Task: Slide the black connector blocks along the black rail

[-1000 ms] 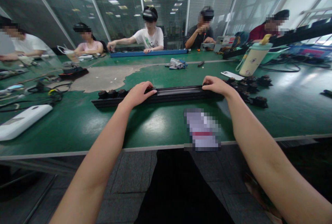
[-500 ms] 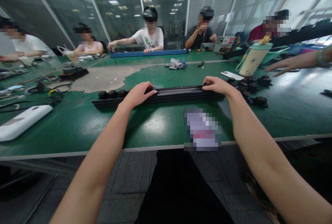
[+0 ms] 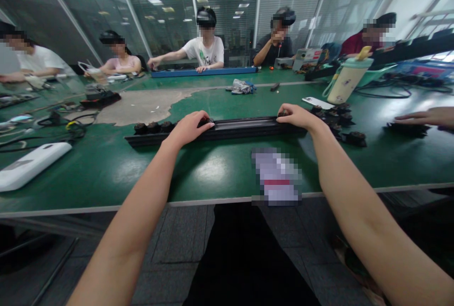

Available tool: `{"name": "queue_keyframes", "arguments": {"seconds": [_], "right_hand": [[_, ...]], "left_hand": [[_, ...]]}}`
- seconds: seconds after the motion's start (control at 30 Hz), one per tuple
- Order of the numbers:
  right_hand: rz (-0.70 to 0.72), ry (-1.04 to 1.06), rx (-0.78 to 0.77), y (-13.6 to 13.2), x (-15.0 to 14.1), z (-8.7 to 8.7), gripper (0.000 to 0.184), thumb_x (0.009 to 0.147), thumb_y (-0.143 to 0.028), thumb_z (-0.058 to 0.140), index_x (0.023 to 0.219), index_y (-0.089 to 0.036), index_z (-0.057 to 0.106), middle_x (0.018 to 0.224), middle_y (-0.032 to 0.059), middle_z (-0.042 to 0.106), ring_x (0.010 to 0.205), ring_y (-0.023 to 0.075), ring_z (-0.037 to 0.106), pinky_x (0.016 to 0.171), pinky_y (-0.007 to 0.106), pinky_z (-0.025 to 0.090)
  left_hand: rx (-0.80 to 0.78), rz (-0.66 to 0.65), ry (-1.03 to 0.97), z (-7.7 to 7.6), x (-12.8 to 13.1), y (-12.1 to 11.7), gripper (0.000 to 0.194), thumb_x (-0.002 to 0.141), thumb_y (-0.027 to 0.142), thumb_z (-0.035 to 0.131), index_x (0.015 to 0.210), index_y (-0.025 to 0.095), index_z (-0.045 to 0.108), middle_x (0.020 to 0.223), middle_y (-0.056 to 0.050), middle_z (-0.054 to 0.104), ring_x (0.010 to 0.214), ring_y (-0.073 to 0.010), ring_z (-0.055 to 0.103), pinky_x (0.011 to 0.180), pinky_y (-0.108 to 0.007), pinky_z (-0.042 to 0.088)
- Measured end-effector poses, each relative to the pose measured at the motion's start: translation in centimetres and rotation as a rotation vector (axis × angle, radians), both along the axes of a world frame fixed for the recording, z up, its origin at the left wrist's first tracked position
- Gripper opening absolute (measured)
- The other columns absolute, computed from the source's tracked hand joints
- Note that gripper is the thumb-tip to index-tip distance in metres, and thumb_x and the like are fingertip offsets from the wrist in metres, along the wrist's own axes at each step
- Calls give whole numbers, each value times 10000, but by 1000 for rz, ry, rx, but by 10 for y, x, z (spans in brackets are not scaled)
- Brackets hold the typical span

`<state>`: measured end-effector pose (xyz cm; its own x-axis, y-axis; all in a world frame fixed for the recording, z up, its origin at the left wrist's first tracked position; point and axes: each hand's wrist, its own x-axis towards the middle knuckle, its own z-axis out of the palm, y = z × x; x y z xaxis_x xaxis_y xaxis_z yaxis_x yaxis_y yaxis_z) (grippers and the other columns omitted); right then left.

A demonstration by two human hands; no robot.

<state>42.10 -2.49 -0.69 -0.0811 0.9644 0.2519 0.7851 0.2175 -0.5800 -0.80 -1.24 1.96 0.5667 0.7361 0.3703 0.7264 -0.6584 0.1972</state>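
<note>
A long black rail (image 3: 241, 129) lies crosswise on the green table (image 3: 106, 173) in front of me. My left hand (image 3: 187, 128) rests over the rail left of its middle, fingers curled onto a small black part seated in it. My right hand (image 3: 298, 116) lies on the rail's right end, fingers bent over another small black part. Three more black parts (image 3: 153, 127) sit in the rail's left stretch.
A heap of loose black parts (image 3: 340, 119) lies right of the rail, with a cream bottle (image 3: 345, 81) and white phone (image 3: 317, 103) behind. A neighbour's hand (image 3: 425, 117) reaches in at the right edge. A white device (image 3: 30, 166) and cables lie left. Several people sit around the table.
My hands and the rail have stayed put. A neighbour's hand at the right has dropped from near the bottle to the table edge, over a black part.
</note>
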Motion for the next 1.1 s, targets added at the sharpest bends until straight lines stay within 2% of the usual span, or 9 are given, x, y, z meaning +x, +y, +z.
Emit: {"name": "queue_keyframes", "arguments": {"seconds": [1.1], "right_hand": [[-27,-16,36,-3,-1,2,269,663,-422,703,812,-232,584,693,-17,508,723,190,466,685,323,338]], "left_hand": [[-10,-2,-8,1,0,0,371,979,534,526,1084,200,647,1133,-116,711,1088,-299,656,1008,-448,505]]}}
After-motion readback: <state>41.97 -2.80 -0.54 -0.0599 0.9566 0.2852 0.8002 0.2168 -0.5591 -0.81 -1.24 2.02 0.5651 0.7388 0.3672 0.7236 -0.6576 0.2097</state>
